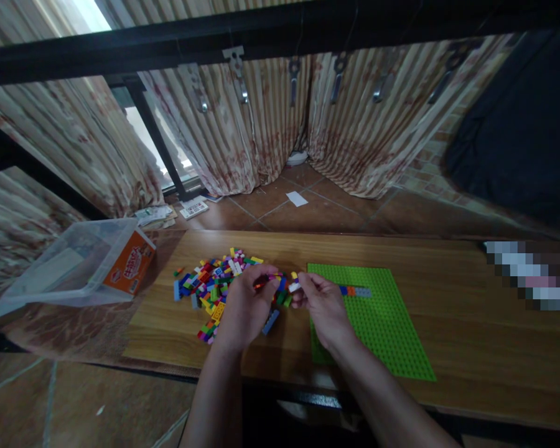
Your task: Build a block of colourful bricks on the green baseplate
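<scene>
Fingers (309, 284) almost together; small bricks (294, 287) between

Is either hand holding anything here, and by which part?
The right hand pinches a white brick by its right end; whether the left hand grips anything cannot be told.

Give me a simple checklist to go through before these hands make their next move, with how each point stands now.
1. Green baseplate flat on the table: ok.
2. Brick row on the baseplate visible: ok in part; blue, orange and grey show, but the right hand may hide more.
3. Right hand has a brick: ok, a white brick at its fingertips.
4. Left hand has a firm grip: cannot tell; its fingers are among colourful bricks.
5. Loose bricks sorted by colour: not ok, mixed in a pile.
6. Plastic box clear of the baseplate: ok, well apart.
</scene>
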`<action>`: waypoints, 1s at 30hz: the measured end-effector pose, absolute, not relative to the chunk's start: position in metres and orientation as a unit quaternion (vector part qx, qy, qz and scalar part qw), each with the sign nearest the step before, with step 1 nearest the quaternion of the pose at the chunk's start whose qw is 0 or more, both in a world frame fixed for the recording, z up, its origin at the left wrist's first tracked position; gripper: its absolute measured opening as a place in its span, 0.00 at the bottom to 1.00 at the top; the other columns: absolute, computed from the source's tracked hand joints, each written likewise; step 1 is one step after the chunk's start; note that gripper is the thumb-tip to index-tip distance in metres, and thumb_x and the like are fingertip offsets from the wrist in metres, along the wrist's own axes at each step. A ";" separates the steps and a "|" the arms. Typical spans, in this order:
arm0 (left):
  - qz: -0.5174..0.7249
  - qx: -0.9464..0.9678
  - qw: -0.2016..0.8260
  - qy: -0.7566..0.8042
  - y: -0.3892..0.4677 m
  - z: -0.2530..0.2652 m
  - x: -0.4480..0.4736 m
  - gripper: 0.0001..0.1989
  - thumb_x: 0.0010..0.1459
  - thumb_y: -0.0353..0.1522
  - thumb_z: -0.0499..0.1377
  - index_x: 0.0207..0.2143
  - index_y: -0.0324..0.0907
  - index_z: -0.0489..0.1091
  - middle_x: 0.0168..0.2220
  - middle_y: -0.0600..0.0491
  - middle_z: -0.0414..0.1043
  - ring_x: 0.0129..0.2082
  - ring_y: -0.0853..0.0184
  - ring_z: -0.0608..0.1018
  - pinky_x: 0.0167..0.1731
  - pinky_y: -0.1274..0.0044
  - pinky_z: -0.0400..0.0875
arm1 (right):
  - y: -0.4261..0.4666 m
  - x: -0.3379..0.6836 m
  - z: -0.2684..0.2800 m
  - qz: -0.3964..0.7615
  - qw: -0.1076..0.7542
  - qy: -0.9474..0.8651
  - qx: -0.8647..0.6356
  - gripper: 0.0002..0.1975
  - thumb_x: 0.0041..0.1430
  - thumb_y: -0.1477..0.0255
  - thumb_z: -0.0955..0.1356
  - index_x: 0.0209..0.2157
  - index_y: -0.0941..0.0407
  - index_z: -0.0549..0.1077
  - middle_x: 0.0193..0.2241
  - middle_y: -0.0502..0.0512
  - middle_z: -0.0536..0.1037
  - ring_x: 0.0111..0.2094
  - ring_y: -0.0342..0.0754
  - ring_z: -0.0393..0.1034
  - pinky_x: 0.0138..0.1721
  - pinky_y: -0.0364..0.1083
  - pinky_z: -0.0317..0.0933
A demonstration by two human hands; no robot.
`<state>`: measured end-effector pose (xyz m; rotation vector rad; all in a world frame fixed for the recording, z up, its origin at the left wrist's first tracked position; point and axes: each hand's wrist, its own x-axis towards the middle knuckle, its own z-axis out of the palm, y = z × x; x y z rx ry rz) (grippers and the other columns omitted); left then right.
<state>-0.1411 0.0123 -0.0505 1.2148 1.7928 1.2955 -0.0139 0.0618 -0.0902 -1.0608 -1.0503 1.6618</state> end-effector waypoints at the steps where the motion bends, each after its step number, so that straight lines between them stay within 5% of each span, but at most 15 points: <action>1: 0.500 0.444 0.305 0.678 0.012 -0.050 -0.144 0.11 0.54 0.33 0.59 0.39 0.38 0.74 0.37 0.49 0.76 0.35 0.66 0.76 0.38 0.76 0.69 | 0.062 -0.013 -0.092 0.652 0.427 -0.446 -0.441 0.19 0.49 0.53 0.70 0.24 0.57 0.71 0.16 0.46 0.69 0.17 0.40 0.62 0.20 0.41 0.60; 11: 0.575 0.282 0.436 0.632 0.013 -0.052 -0.142 0.12 0.50 0.35 0.57 0.32 0.38 0.75 0.33 0.50 0.74 0.30 0.68 0.73 0.27 0.79 0.67 | 0.058 -0.012 -0.087 0.592 0.381 -0.573 -0.420 0.19 0.57 0.55 0.65 0.26 0.57 0.71 0.14 0.45 0.66 0.17 0.40 0.61 0.18 0.40 0.54; 16: 0.558 0.227 0.513 0.611 0.013 -0.048 -0.130 0.17 0.50 0.44 0.59 0.25 0.37 0.70 0.23 0.54 0.67 0.19 0.74 0.65 0.17 0.83 0.54 | 0.059 -0.009 -0.077 0.582 0.416 -0.573 -0.400 0.14 0.57 0.59 0.66 0.32 0.56 0.73 0.17 0.45 0.68 0.17 0.40 0.60 0.18 0.40 0.53; 30: 0.551 0.238 0.582 0.550 0.013 -0.043 -0.119 0.13 0.46 0.39 0.63 0.22 0.39 0.66 0.18 0.59 0.61 0.16 0.79 0.59 0.16 0.84 0.47 | 0.057 -0.008 -0.073 0.630 0.434 -0.544 -0.345 0.10 0.56 0.61 0.68 0.35 0.53 0.71 0.18 0.44 0.68 0.19 0.41 0.61 0.20 0.41 0.54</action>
